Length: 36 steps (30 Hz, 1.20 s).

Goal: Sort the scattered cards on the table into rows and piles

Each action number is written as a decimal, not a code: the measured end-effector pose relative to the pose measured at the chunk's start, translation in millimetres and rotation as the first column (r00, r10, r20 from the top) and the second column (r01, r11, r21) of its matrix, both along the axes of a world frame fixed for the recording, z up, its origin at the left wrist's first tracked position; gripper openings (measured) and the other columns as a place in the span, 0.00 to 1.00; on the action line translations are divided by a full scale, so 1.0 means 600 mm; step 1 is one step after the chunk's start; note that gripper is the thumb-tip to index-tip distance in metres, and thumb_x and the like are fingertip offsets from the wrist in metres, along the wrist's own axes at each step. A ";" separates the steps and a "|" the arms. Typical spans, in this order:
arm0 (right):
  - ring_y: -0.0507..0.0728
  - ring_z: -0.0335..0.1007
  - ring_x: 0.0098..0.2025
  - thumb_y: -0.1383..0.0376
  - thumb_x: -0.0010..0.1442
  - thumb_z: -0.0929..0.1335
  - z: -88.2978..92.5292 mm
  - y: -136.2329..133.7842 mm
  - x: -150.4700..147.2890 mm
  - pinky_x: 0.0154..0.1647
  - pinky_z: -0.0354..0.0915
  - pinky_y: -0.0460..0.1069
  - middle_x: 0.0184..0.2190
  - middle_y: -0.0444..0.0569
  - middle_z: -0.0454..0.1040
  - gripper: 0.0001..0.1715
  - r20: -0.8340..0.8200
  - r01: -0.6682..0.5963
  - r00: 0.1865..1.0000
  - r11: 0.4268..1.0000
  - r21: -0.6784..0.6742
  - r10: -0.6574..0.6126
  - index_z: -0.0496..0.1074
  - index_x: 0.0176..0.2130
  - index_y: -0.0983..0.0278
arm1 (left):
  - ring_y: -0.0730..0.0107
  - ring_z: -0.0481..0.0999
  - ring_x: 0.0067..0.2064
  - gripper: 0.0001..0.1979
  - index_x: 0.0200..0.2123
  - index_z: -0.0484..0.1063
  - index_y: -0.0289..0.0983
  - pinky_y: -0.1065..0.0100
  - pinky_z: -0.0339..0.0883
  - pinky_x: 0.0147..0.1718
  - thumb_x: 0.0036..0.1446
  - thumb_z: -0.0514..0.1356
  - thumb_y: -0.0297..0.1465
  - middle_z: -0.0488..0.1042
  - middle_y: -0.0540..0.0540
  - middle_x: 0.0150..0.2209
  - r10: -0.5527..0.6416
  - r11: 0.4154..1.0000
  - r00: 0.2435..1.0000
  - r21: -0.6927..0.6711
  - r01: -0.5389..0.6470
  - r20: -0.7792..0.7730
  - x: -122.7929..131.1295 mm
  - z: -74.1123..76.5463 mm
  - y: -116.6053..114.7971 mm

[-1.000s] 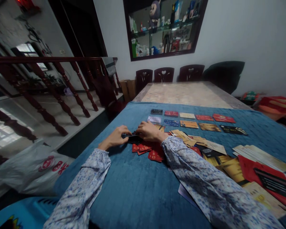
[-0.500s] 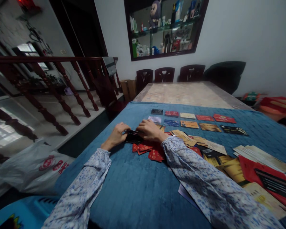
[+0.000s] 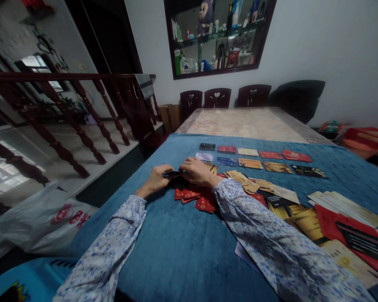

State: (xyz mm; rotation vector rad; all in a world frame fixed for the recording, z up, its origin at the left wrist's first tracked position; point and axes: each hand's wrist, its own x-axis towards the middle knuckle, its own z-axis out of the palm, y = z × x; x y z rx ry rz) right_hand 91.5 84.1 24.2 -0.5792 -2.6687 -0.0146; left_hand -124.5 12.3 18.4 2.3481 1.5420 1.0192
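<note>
My left hand [image 3: 156,179] is closed, thumb and fingers pinching a dark card [image 3: 172,173] by its left end. At the card's other end, my right hand [image 3: 198,171] is curled with its fingertips on the edge; part of the card is hidden behind them. Just below lie black cards [image 3: 178,183], partly covered by both hands. Red cards [image 3: 205,204] are fanned on the blue cloth [image 3: 176,243] nearer me. Beyond my right hand, a lilac card [image 3: 204,157] and a blue card [image 3: 226,162] lie flat in a row.
Two rows of cards, with an orange card [image 3: 250,164] among them, lie toward the back. Loose gold cards [image 3: 308,224] and red cards [image 3: 330,226] spread to the right. A white plastic bag [image 3: 44,222] and a blue stool [image 3: 34,277] stand left of the table.
The dark card between my hands has tilted, so more of its face shows near my left fingers. My left hand has shifted slightly; my right hand is nearly where it was.
</note>
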 end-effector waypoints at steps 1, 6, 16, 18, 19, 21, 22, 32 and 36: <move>0.60 0.67 0.47 0.66 0.69 0.67 -0.001 0.000 -0.001 0.45 0.52 0.53 0.41 0.54 0.81 0.10 -0.012 0.007 1.000 1.000 0.001 -0.007 0.78 0.45 0.63 | 0.68 0.76 0.34 0.07 0.32 0.77 0.36 0.69 0.69 0.37 0.57 0.63 0.33 0.80 0.48 0.32 -0.004 1.000 1.000 0.002 0.004 0.002 -0.001 0.001 0.000; 0.59 0.67 0.46 0.67 0.71 0.65 0.006 -0.004 0.000 0.46 0.51 0.54 0.42 0.54 0.82 0.12 -0.025 0.067 0.998 0.997 0.031 -0.066 0.78 0.47 0.63 | 0.65 0.78 0.37 0.07 0.34 0.79 0.36 0.66 0.72 0.40 0.56 0.63 0.33 0.81 0.45 0.35 0.008 1.000 1.000 0.023 -0.008 0.009 -0.011 0.016 -0.007; 0.60 0.66 0.47 0.65 0.72 0.65 0.012 -0.009 0.003 0.47 0.51 0.54 0.43 0.54 0.82 0.14 -0.022 0.073 0.997 0.997 0.026 -0.073 0.79 0.50 0.62 | 0.63 0.80 0.38 0.09 0.36 0.79 0.36 0.64 0.74 0.41 0.55 0.61 0.33 0.83 0.45 0.36 0.077 0.997 0.997 -0.005 -0.076 0.030 -0.023 0.014 -0.003; 0.60 0.66 0.47 0.65 0.72 0.65 0.011 -0.008 0.003 0.47 0.52 0.54 0.44 0.54 0.82 0.14 -0.015 0.072 0.997 0.997 0.009 -0.072 0.78 0.52 0.62 | 0.63 0.80 0.38 0.10 0.38 0.79 0.36 0.64 0.74 0.42 0.55 0.61 0.33 0.83 0.45 0.36 0.083 0.996 0.995 -0.021 -0.082 0.048 -0.022 0.013 -0.003; 0.60 0.66 0.47 0.65 0.72 0.65 0.011 -0.008 0.004 0.47 0.52 0.54 0.44 0.54 0.82 0.15 -0.010 0.076 0.997 0.997 0.000 -0.076 0.78 0.52 0.62 | 0.63 0.80 0.38 0.10 0.38 0.79 0.37 0.64 0.74 0.42 0.55 0.60 0.33 0.83 0.46 0.36 0.084 0.996 0.995 -0.027 -0.083 0.056 -0.022 0.013 -0.003; 0.61 0.67 0.49 0.66 0.71 0.66 0.010 -0.009 0.004 0.47 0.53 0.54 0.46 0.55 0.82 0.16 -0.005 0.094 0.996 0.995 -0.015 -0.094 0.77 0.54 0.61 | 0.63 0.80 0.38 0.10 0.39 0.78 0.37 0.64 0.74 0.43 0.55 0.60 0.33 0.82 0.47 0.36 0.088 0.996 0.994 -0.034 -0.086 0.066 -0.021 0.014 -0.004; 0.61 0.67 0.49 0.66 0.71 0.66 0.010 -0.009 0.005 0.47 0.53 0.54 0.47 0.55 0.82 0.16 -0.006 0.107 0.994 0.994 -0.019 -0.107 0.77 0.55 0.61 | 0.63 0.80 0.38 0.11 0.40 0.77 0.37 0.64 0.74 0.42 0.55 0.60 0.32 0.82 0.47 0.36 0.091 0.995 0.993 -0.039 -0.089 0.069 -0.020 0.014 -0.004; 0.63 0.72 0.51 0.68 0.68 0.67 -0.008 -0.015 0.004 0.49 0.57 0.54 0.49 0.56 0.81 0.21 0.023 0.211 0.977 0.977 -0.020 -0.210 0.72 0.60 0.61 | 0.65 0.80 0.39 0.11 0.42 0.75 0.39 0.67 0.73 0.39 0.55 0.59 0.30 0.82 0.48 0.37 0.110 0.993 0.993 -0.053 -0.108 0.030 -0.024 0.008 0.000; 0.62 0.74 0.49 0.69 0.68 0.66 -0.009 -0.020 0.000 0.50 0.58 0.54 0.46 0.56 0.82 0.23 0.053 0.242 0.969 0.969 -0.040 -0.240 0.70 0.61 0.61 | 0.65 0.80 0.39 0.12 0.43 0.75 0.40 0.69 0.72 0.36 0.56 0.58 0.31 0.82 0.49 0.37 0.119 0.991 0.992 -0.065 -0.116 0.032 -0.025 0.003 0.000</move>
